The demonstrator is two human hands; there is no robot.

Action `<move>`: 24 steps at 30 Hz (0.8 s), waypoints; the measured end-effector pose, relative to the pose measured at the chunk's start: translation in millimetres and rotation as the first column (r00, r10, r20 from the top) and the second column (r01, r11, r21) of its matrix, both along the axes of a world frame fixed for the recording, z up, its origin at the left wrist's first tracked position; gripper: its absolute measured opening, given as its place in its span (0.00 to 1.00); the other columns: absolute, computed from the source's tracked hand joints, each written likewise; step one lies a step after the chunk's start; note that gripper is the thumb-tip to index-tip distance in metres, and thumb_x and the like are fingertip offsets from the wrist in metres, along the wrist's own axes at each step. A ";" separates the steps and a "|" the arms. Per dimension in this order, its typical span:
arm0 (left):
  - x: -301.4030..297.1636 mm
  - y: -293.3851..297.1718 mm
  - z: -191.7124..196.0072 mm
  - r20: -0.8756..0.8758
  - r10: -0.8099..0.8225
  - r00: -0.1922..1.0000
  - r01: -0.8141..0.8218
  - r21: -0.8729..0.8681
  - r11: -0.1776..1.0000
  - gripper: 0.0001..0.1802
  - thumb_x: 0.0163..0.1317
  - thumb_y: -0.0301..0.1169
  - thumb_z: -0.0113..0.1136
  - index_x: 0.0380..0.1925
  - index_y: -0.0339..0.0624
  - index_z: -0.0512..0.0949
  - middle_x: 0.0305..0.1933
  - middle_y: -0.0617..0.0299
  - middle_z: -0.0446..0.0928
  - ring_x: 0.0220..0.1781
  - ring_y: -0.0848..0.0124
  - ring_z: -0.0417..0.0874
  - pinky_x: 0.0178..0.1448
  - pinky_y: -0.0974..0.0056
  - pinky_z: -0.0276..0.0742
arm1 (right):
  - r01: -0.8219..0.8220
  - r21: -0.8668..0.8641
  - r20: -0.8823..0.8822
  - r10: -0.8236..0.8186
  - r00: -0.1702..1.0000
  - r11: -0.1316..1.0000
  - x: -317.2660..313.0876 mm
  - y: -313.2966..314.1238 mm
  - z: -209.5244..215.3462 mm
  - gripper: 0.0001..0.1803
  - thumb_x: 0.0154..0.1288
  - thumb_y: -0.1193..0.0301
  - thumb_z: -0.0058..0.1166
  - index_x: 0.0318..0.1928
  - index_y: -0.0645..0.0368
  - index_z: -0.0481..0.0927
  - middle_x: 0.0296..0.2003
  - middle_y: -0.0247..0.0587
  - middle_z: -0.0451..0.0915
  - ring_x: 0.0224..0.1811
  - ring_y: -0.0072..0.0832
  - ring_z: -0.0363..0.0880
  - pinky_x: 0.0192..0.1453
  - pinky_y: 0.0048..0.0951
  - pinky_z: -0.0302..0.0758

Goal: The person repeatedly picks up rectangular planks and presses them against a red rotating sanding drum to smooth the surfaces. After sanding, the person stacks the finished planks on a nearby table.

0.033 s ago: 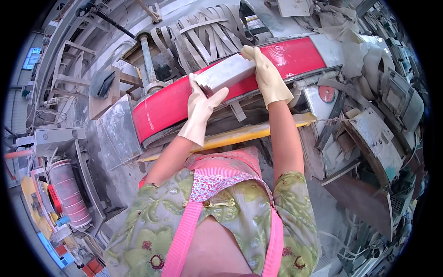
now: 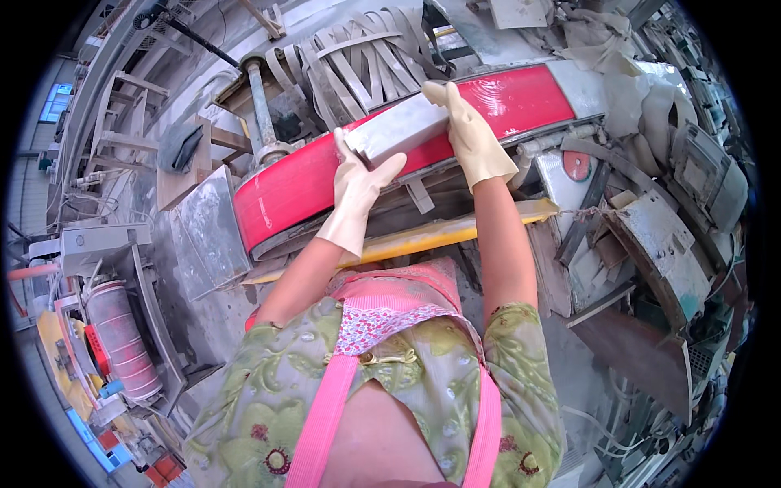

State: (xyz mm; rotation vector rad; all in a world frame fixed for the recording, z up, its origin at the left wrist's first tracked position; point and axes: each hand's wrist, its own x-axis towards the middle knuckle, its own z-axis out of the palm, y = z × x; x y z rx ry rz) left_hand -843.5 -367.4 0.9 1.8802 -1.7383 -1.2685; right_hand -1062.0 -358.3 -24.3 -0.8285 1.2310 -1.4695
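Note:
Both my hands wear cream rubber gloves and grip a pale grey oblong block [image 2: 402,130] lying slantwise over a long red belt [image 2: 289,193]. My left hand [image 2: 358,191] is closed on the block's left end, thumb on the near side and fingers at the far side. At the right end, my right hand [image 2: 472,138] is wrapped round it, with fingertips over the far top edge. The block's left end looks slightly stepped, as if made of stacked pieces. Its underside is hidden, so I cannot tell whether it touches the belt.
A yellow bar [image 2: 431,237] runs along the machine's near side. Grey straps [image 2: 358,69] lie heaped behind the belt. Metal plates stand at the left [image 2: 210,232] and right [image 2: 661,244]. A ribbed roller [image 2: 124,342] is at far left.
My hands and the block have shifted only slightly, and the block's left end looks more even. The glints on the red belt differ.

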 end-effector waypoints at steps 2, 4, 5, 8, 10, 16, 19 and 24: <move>8.5 -9.0 -24.6 -0.007 -0.007 1.000 0.007 -0.055 0.998 0.82 0.48 0.64 0.78 0.84 0.39 0.30 0.60 0.39 0.82 0.61 0.47 0.85 0.63 0.56 0.78 | 0.038 0.104 -0.108 -0.027 0.994 0.994 23.4 8.4 31.6 0.33 0.87 0.49 0.36 0.73 0.61 0.76 0.67 0.40 0.78 0.69 0.26 0.73 0.77 0.27 0.61; 5.1 -6.0 -20.6 -0.151 -0.034 0.988 0.020 -0.098 0.995 0.82 0.50 0.64 0.77 0.83 0.35 0.28 0.59 0.39 0.84 0.59 0.49 0.88 0.61 0.57 0.81 | 0.020 0.078 -0.064 -0.015 0.998 0.997 18.1 10.3 30.9 0.33 0.88 0.49 0.36 0.73 0.61 0.75 0.67 0.40 0.78 0.70 0.26 0.72 0.77 0.27 0.61; 5.3 -5.8 -17.5 -0.139 -0.061 0.988 0.044 -0.117 0.992 0.80 0.52 0.63 0.76 0.83 0.34 0.28 0.59 0.40 0.83 0.59 0.50 0.88 0.62 0.58 0.80 | 0.006 0.061 -0.043 -0.003 0.999 0.998 15.9 8.4 32.0 0.33 0.88 0.49 0.36 0.73 0.61 0.75 0.67 0.40 0.78 0.70 0.26 0.72 0.77 0.27 0.61; 10.3 -8.6 -12.2 -0.127 -0.120 0.985 0.100 -0.151 0.984 0.76 0.57 0.60 0.73 0.83 0.32 0.29 0.61 0.42 0.83 0.62 0.52 0.87 0.65 0.60 0.79 | -0.039 0.023 0.025 0.038 0.999 0.999 11.8 8.8 20.2 0.36 0.87 0.46 0.34 0.73 0.62 0.74 0.69 0.44 0.77 0.74 0.30 0.70 0.79 0.29 0.59; 12.6 -11.0 -11.3 -0.153 -0.137 0.979 0.115 -0.144 0.983 0.73 0.60 0.59 0.71 0.83 0.32 0.30 0.61 0.43 0.84 0.63 0.53 0.86 0.66 0.61 0.78 | -0.053 0.038 0.035 0.051 0.998 0.998 10.7 7.9 24.1 0.37 0.87 0.44 0.33 0.74 0.63 0.74 0.71 0.46 0.76 0.76 0.32 0.69 0.81 0.31 0.57; 13.1 -10.4 -13.1 -0.264 -0.052 0.963 0.032 -0.080 0.996 0.66 0.63 0.51 0.73 0.84 0.35 0.37 0.69 0.48 0.79 0.73 0.60 0.77 0.77 0.63 0.65 | -0.066 -0.019 0.116 0.067 0.991 0.998 10.2 1.2 7.5 0.38 0.87 0.44 0.31 0.74 0.64 0.73 0.68 0.47 0.78 0.72 0.31 0.72 0.77 0.29 0.60; 12.4 -8.2 -12.7 -0.272 -0.012 0.962 -0.004 -0.058 0.998 0.66 0.63 0.50 0.73 0.84 0.34 0.38 0.70 0.51 0.78 0.74 0.62 0.76 0.78 0.63 0.65 | -0.041 -0.010 0.113 0.042 0.993 0.999 15.2 3.5 15.7 0.37 0.87 0.45 0.32 0.74 0.62 0.74 0.63 0.44 0.81 0.66 0.26 0.76 0.71 0.23 0.65; 10.9 -5.1 8.4 -0.109 -0.051 0.993 0.043 -0.082 0.996 0.63 0.62 0.52 0.73 0.84 0.33 0.45 0.71 0.48 0.78 0.75 0.58 0.76 0.78 0.62 0.65 | -0.065 -0.083 0.197 0.080 0.977 0.994 11.8 -1.6 -5.4 0.39 0.87 0.44 0.32 0.74 0.66 0.72 0.70 0.50 0.77 0.76 0.35 0.70 0.81 0.33 0.58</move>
